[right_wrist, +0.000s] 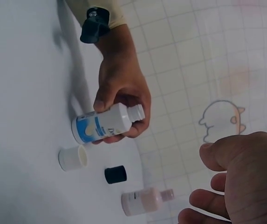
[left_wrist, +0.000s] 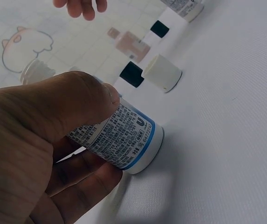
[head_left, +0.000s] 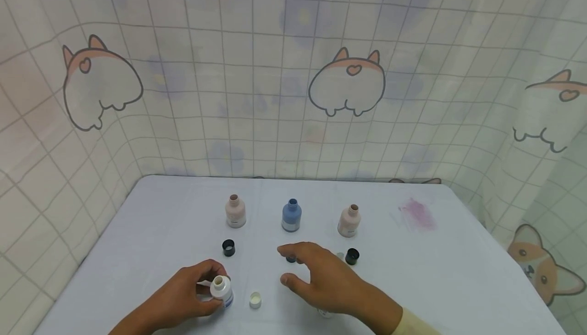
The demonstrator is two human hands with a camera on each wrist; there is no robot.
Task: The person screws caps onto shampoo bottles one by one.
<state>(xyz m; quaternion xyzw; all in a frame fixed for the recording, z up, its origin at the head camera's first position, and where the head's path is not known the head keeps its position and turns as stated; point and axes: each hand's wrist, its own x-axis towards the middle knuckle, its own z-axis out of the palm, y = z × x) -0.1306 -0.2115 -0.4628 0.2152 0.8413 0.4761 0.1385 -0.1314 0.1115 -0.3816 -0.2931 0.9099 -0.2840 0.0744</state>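
White plastic makes up the small bottle [head_left: 222,293], which stands about upright at the near part of the table [head_left: 151,233], its long axis close to vertical and its uncapped mouth pointing up. Whether its base quite touches the tabletop, I cannot tell. The left hand [head_left: 189,294] grips it from its left side, thumb on one side of the body and fingers curled round the other, parted only as wide as the bottle.

Just right of that bottle sits a white cap [head_left: 255,300], hollow side up. Farther right of it, the right hand [head_left: 323,283] hangs with thumb and fingers apart, holding nothing. Another white container [head_left: 325,313] shows mostly hidden beneath that hand.

Beyond the gripped bottle lies a black cap [head_left: 228,248], with a second black cap [head_left: 291,259] to its right, partly covered by the right hand, and a third black cap [head_left: 352,256] farther right.

Farther beyond the gripped bottle, three uncapped bottles stand upright: a pale pink bottle [head_left: 236,213], a blue bottle [head_left: 291,216] and another pink bottle [head_left: 349,222]. Behind everything hangs a checked curtain [head_left: 257,136] with cartoon dogs.
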